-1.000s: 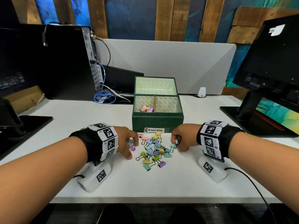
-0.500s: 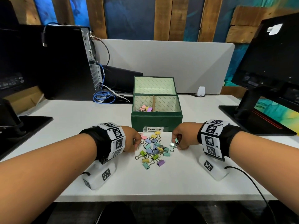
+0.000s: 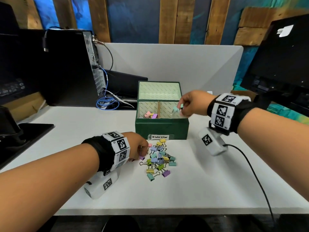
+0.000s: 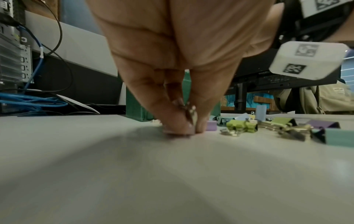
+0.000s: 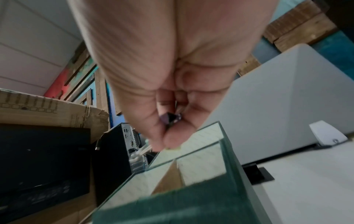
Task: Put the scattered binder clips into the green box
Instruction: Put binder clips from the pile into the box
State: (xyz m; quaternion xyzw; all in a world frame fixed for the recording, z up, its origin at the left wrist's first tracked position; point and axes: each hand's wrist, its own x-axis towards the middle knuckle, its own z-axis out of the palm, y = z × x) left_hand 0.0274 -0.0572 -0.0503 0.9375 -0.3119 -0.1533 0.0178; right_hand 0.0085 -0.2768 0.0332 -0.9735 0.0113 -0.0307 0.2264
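Observation:
The green box stands open on the white table, its lid upright behind it. Several pastel binder clips lie in a pile in front of it, and a few clips lie in its left compartment. My right hand hovers over the right compartment, fingers curled round clips; a teal clip shows at its fingertips. The right wrist view shows my right hand gripping a purple clip above the green box. My left hand pinches a purple clip at the pile's left edge. In the left wrist view my left hand pinches its wire handle against the table.
A "Binder Clips" label lies at the box's front. A computer tower and blue cable sit at the back left, a monitor at the right, a grey partition behind. A black cable trails from my right wrist.
My right hand has lifted from the pile's right side and moved up over the box's right compartment with clips in it. My left hand stays at the pile's left edge.

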